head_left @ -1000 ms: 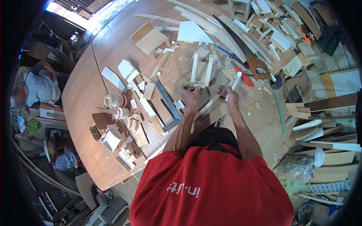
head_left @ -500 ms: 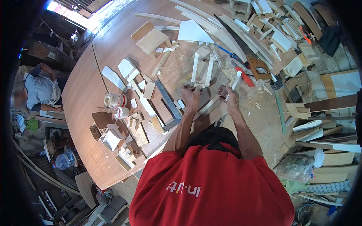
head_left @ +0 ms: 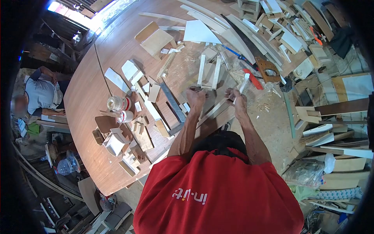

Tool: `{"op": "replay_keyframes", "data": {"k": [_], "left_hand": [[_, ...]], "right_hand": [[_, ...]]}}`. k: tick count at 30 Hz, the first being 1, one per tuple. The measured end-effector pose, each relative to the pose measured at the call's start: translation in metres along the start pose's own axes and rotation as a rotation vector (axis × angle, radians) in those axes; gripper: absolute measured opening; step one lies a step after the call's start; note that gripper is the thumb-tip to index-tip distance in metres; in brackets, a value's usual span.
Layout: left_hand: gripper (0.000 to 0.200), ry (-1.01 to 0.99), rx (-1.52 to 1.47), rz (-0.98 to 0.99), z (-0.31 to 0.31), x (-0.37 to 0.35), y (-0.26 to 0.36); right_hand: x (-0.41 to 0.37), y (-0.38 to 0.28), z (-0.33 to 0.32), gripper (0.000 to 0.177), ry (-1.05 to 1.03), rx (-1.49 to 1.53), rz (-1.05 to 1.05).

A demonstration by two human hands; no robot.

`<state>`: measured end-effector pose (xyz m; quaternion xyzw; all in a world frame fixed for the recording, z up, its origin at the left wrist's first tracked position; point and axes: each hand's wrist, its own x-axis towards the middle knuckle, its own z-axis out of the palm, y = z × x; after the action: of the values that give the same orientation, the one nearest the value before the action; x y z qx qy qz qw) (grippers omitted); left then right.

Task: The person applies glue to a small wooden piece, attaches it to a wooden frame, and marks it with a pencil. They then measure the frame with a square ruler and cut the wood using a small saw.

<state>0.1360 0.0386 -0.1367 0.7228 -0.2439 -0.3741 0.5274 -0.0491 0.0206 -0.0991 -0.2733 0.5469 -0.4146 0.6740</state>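
Left hand [head_left: 196, 97] sits a touch nearer nine o'clock than before, fingers curled, hold unclear. Right hand [head_left: 239, 100] clasps a slim white stick [head_left: 245, 83]. Pale, narrow-railed wooden frame [head_left: 201, 69] lies just beyond, twelve o'clock.

The single view looks from the head, above and behind the left hand [head_left: 196, 98] and the right hand [head_left: 239, 102], facing forward and steeply down, with the red shirt [head_left: 218, 191] closest, below both hands. Its wide, dark-edged round field sets the hands near the middle, farther off than the shirt, and takes in the tabletop [head_left: 87, 91] left of the left hand and wood pieces [head_left: 290, 40] beyond the right.
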Motion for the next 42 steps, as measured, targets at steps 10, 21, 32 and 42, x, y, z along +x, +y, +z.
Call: {"op": "replay_keyframes", "data": {"k": [10,21,32,42], "left_hand": [[0.012,-0.082,-0.053,-0.039,-0.004,-0.007,0.028],[0.035,-0.109,-0.084,-0.106,-0.005,0.008,0.001],[0.024,-0.097,-0.186,-0.104,-0.004,-0.011,0.028],[0.039,-0.069,-0.197,-0.069,-0.003,-0.014,0.022]], "right_hand": [[0.0,0.002,0.0,0.041,-0.006,0.001,-0.016],[0.0,0.003,0.001,0.04,0.0,0.004,-0.022],[0.0,0.001,0.002,0.038,0.017,-0.012,-0.009],[0.002,0.005,0.0,0.04,0.0,-0.027,-0.039]]}}
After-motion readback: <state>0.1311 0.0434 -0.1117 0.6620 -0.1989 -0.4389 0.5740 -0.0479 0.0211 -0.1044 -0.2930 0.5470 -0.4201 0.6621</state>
